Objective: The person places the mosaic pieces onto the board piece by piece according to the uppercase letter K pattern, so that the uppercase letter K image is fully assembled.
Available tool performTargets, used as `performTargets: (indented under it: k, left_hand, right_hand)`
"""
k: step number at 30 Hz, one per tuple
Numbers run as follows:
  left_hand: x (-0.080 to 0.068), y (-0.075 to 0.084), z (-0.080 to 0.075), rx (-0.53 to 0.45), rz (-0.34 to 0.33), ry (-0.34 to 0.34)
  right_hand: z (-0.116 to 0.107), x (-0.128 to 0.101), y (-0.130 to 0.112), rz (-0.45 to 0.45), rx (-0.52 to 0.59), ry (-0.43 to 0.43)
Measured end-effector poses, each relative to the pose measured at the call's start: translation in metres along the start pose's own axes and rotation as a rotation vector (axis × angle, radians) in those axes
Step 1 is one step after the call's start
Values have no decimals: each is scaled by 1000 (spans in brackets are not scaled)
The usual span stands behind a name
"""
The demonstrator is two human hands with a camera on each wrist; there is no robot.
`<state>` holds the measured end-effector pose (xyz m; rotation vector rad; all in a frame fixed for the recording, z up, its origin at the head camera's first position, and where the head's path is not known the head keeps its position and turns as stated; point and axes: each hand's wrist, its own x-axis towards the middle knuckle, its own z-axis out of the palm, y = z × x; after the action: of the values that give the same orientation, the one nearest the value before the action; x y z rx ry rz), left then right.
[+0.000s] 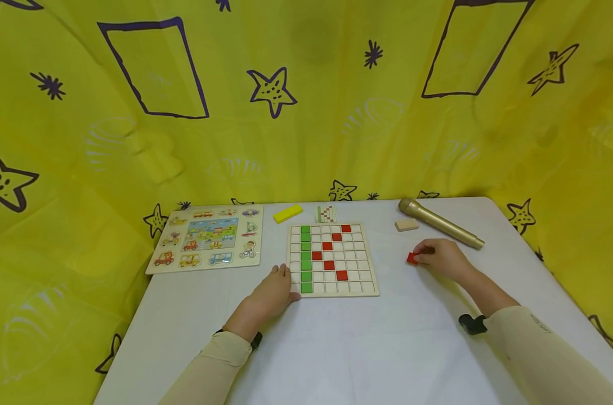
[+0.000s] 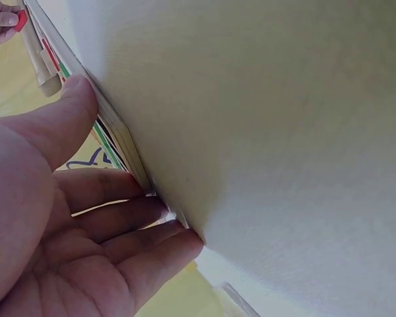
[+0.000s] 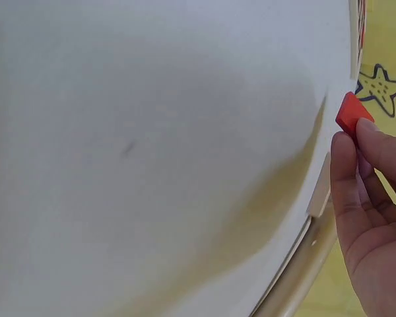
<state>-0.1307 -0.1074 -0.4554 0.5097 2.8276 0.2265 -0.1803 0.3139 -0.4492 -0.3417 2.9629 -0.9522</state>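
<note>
A square wooden grid board lies on the white table, with a column of green tiles and a slanting pattern of red tiles in its cells. Against its lower left corner rests my left hand, thumb at the near edge and fingers along the left side; the left wrist view shows the fingers extended beside the board's edge. My right hand, to the right of the board, pinches a red square tile between thumb and fingertips. Behind the board stands a small pattern card.
A picture puzzle board lies at the left. Near the back are a yellow block, a light wooden block and a gold microphone, the last two beyond my right hand. A yellow patterned curtain surrounds the table.
</note>
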Motion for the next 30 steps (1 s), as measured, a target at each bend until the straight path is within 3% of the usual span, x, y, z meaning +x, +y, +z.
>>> performTargets:
  k: [13,30]
  left_hand:
    - [0,-1,-1,-1,19,11]
    - [1,-1,-1,-9,3,12]
  right_hand:
    - [25,11,-35,-66,75,-52]
    - [59,14,-72,-127,154,-212]
